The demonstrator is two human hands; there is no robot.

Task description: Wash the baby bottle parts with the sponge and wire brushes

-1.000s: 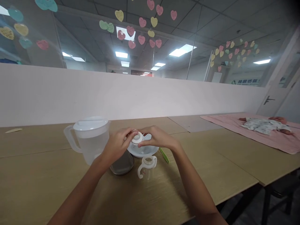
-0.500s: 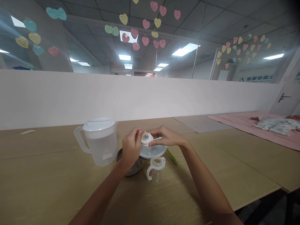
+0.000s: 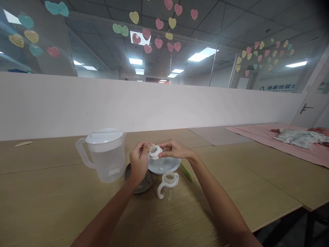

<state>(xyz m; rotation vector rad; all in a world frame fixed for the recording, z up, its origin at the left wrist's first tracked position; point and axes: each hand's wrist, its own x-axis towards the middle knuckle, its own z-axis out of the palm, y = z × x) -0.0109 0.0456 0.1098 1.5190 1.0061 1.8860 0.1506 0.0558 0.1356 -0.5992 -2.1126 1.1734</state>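
Pinching, left hand [image 3: 138, 157]: fingers curled in tight, tips right on the clear, soft-looking, dome-shaped teat [image 3: 152, 148].
Right hand [image 3: 176, 150]: half open, thumb on the edge of the white, ring-shaped plastic collar [image 3: 155, 153], fingers arched behind; pressure, cannot tell.
Collar and teat: up between both hands, tilted, lined up with the left part of the pale, translucent, shallow bowl [image 3: 177, 166].
Handling tip: steady the rigid rim on the right, pinch the teat gently on the left, ease it around evenly; working low looks wise in case of a slip.
Bottle: clear, with a white two-handled ring [image 3: 169, 181], upright and open-topped on the near side; mind the wrists.
Left of it: round, dark-grey dish [image 3: 145, 187], partly behind the left forearm.
Beyond the bowl's right edge: slim green utensil [image 3: 186, 172].
Farther left: lidded, translucent plastic pitcher [image 3: 109, 163].
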